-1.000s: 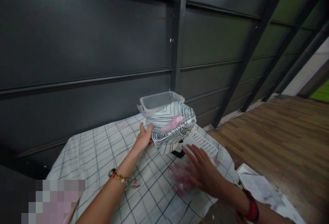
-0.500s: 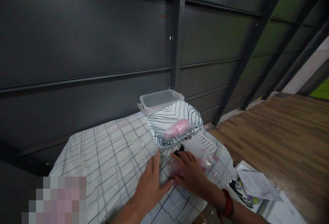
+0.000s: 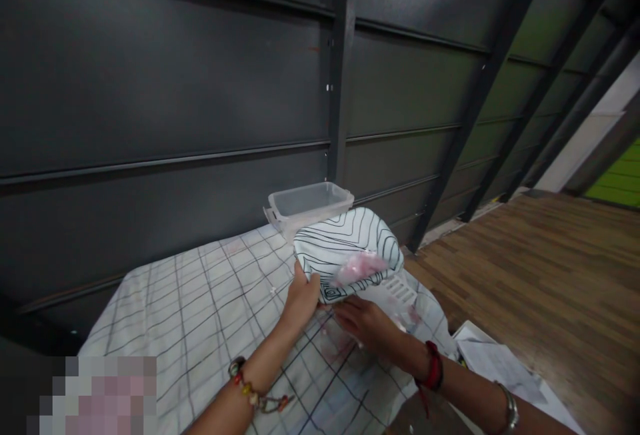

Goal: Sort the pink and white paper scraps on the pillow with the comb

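Observation:
A white, soft-looking basket with black lines tilts toward me above the table's right part. A pink item in clear plastic wrap lies in it. My left hand grips the basket's left edge, thumb on the near side and fingers partly hidden behind. My right hand is closed, its fingers bent together just under the basket's lower edge; what they hold, if anything, is hidden. Beneath that hand, more clear plastic with pink in it lies on the cloth.
The table wears a white checked cloth. A clear plastic bin stands behind the basket, and a white slotted rack lies to its right. Papers rest in a white box at lower right. A dark panelled wall rises behind.
My left hand has moved from the cloth up to the basket's left edge and taken hold of it. My right hand's fingers have bent in under the basket's lower edge.

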A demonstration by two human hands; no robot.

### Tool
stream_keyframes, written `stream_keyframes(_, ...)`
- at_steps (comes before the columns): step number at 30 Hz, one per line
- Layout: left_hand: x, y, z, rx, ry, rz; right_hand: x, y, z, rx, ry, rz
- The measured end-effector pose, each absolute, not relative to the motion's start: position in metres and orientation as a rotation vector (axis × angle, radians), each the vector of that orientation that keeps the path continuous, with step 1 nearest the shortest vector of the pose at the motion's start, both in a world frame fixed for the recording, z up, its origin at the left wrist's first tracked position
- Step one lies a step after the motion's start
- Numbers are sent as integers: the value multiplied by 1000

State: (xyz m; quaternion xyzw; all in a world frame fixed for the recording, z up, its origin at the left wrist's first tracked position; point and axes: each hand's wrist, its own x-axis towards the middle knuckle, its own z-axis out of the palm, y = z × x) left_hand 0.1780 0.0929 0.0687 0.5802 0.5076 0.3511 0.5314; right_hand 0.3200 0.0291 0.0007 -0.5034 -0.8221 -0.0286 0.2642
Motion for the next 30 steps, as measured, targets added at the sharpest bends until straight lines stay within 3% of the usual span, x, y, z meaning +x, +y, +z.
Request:
stream_keyframes(6,178,103,84,1259,1192,849,343,34,38,-1306,-2050,-165)
stream_keyframes(16,173,136,102,1187,1278,823,373,91,148,-1312,-1891,-271)
stream_keyframes(25,167,133,101,1216,1287,808,356,166,129,-1359,-2259,-65)
stream_keyframes(30,164,139,111,1231,1273,845,366,169,150,-1326,-2189,-88)
